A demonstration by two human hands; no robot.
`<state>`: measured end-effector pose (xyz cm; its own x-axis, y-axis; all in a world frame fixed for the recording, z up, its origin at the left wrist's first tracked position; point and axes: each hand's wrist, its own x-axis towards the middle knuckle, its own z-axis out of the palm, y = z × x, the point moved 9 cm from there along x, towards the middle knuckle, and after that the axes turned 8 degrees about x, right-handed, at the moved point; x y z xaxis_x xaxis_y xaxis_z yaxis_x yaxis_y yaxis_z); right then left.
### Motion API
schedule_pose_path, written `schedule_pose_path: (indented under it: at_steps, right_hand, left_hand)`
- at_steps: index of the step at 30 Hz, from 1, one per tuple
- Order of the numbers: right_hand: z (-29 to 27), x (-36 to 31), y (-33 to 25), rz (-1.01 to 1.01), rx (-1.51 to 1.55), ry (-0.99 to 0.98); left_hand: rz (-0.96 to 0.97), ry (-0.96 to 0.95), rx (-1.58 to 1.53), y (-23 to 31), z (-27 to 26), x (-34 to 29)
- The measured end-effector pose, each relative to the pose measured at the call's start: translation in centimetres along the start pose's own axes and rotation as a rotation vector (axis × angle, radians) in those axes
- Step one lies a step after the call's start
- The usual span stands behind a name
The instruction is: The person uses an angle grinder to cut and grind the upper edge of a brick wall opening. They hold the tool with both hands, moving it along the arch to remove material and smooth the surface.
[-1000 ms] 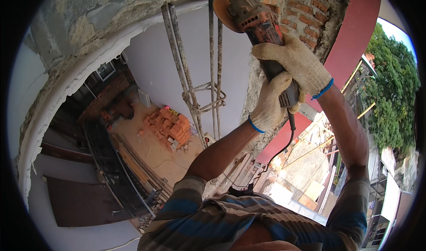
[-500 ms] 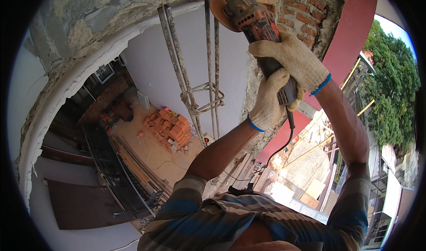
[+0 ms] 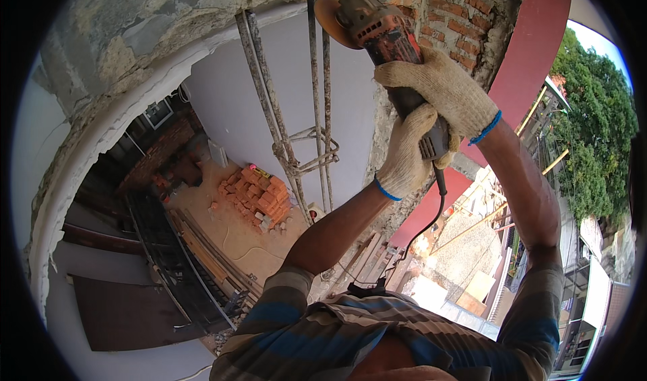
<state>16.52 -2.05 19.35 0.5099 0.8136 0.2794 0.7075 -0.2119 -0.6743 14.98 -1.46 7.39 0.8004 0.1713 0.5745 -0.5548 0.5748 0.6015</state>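
Note:
An angle grinder [image 3: 389,38] with a worn red and black body is raised overhead in both hands. My right hand [image 3: 448,91], in a knitted cream glove with a blue cuff, wraps round its middle. Lower down, my left hand [image 3: 406,153], gloved alike, grips the rear handle. The brown disc [image 3: 335,22] stands at the top of the rusty rebar [image 3: 313,64], close to a bar; whether it touches cannot be made out. A black cord [image 3: 439,202] hangs from the tool's rear end.
Rebar with a bent stirrup [image 3: 317,148] hangs down from the broken concrete edge [image 3: 155,30]. Exposed brickwork [image 3: 451,17] and a red-painted column [image 3: 532,44] stand at the right. Far below are a brick pile [image 3: 256,195], long boards [image 3: 209,249] and rubble on the floor.
The view has shifted very slightly, and the grinder with both hands sits a touch further left in it. My grip on the tool is the same.

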Motion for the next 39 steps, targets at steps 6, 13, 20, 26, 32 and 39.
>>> schedule_pose_path:
  at_steps: [6, 13, 20, 26, 32, 39]
  right_hand:
    - [0.2, 0.1, -1.4, -0.244, -0.045, 0.014]
    - [0.3, -0.4, -0.4, 0.024, 0.079, 0.008]
    - [0.6, -1.4, -3.4, -0.392, -0.274, 0.013]
    - [0.8, -0.5, -0.2, 0.024, -0.056, -0.124]
    - [0.7, 0.1, -0.5, -0.057, 0.000, -0.007]
    - [0.5, 0.1, -0.6, -0.136, 0.021, 0.035]
  left_hand:
    - [-0.007, -0.001, -0.003, 0.2, -0.1, -0.1]
    - [0.007, -0.032, 0.000, 0.8, 0.3, -0.4]
    - [-0.023, -0.021, 0.002, 0.4, 0.5, -0.5]
    - [-0.029, -0.040, -0.008, 0.7, 0.5, -0.6]
    - [-0.029, -0.037, 0.013, 0.8, 0.2, -0.4]
    - [-0.040, 0.021, 0.015, 1.0, -0.1, -0.8]
